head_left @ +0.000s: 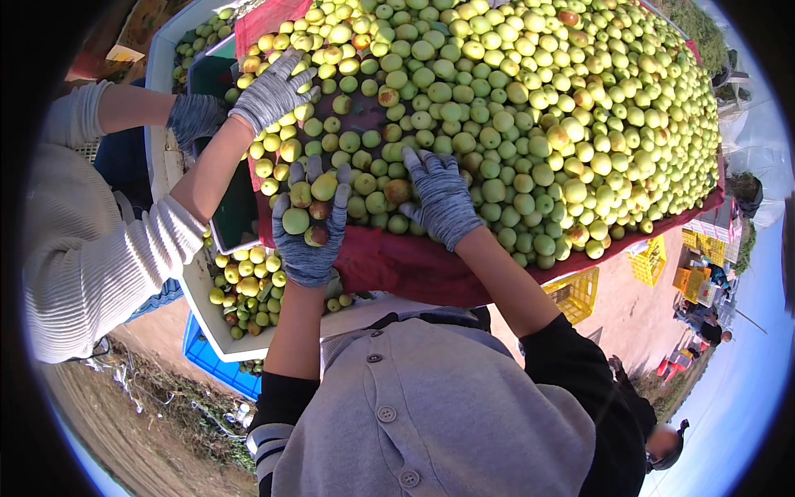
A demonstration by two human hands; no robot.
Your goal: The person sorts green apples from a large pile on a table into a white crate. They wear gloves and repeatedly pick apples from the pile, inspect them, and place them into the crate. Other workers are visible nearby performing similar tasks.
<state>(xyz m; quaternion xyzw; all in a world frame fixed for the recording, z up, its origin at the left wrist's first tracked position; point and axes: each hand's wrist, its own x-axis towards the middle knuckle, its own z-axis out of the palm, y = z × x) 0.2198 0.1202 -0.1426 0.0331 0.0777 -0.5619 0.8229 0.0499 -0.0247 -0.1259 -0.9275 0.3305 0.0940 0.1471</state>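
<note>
My left hand (310, 229), in a striped grey glove, cups several small green fruits (322, 187), some with reddish-brown patches, at the front edge of the heap. My right hand (439, 197), gloved alike, lies with fingers spread on the fruit pile (538, 149), holding none that I can see. The pile rests on a red cloth (389, 265) with a dark middle showing through gaps.
At left, another person's gloved hands (269, 95) reach over the pile and a green bin (228, 219). A white tray (207, 319) of fruit and a blue crate (207, 356) sit lower left. Yellow crates (571, 294) and other people (708, 327) are at right.
</note>
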